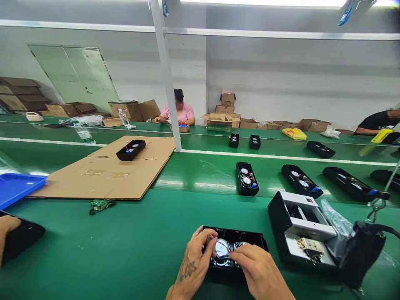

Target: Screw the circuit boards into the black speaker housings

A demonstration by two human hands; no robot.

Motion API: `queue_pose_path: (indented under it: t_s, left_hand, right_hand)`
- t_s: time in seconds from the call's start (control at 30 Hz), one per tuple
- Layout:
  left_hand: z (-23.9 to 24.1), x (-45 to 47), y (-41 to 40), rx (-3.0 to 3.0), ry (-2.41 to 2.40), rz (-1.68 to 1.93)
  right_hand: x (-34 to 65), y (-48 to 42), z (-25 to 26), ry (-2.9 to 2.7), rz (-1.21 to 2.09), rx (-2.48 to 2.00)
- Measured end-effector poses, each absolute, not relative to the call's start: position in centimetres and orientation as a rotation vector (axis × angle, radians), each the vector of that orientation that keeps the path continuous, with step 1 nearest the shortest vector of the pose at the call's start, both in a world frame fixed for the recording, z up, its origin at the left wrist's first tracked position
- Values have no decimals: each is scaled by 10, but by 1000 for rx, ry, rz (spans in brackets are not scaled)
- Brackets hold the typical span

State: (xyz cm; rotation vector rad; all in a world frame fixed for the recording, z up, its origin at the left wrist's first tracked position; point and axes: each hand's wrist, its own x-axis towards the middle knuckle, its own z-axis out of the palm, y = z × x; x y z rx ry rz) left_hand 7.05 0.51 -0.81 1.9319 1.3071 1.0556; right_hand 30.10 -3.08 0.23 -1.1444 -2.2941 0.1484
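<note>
In front of me lies an open black speaker housing (246,234) with two round silver speakers (222,248) inside; the second is partly covered by my right hand. My left hand (197,257) reaches over the housing's left end, thumb and fingers closed together beside the left speaker. What they hold, if anything, is hidden. My right hand (258,266) comes in from the right, its fingertips pinched between the speakers on a thin red wire (230,249).
To the right stand a white and black machine (308,233) and a hanging black tool (362,254). Similar housings (246,179) line the green belt. At left are a cardboard sheet (103,175), green circuit boards (101,205), a blue tray (18,187) and another person's hand (8,227).
</note>
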Motion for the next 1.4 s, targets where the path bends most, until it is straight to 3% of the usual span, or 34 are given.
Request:
queue_pose_path:
  t_s: [0.2, 0.5, 0.97, 1.13, 1.4]
  left_hand:
    - [-4, 52, -3, 2241, 1132, 828]
    - [-60, 51, 13, 2667, 1076, 400]
    - [-4, 64, 42, 2273, 982, 347]
    - [9, 65, 85, 2148, 932, 320]
    - [15, 67, 104, 2021, 892, 262]
  right_hand:
    - [277, -28, -15, -2552, -30, -1298]
    - [289, -26, -4, -2578, 397, -1368]
    - [283, 8, 40, -2288, 933, -1574]
    - [285, 39, 65, -2387, 937, -1537]
    - [285, 60, 62, -2354, 1097, -1590]
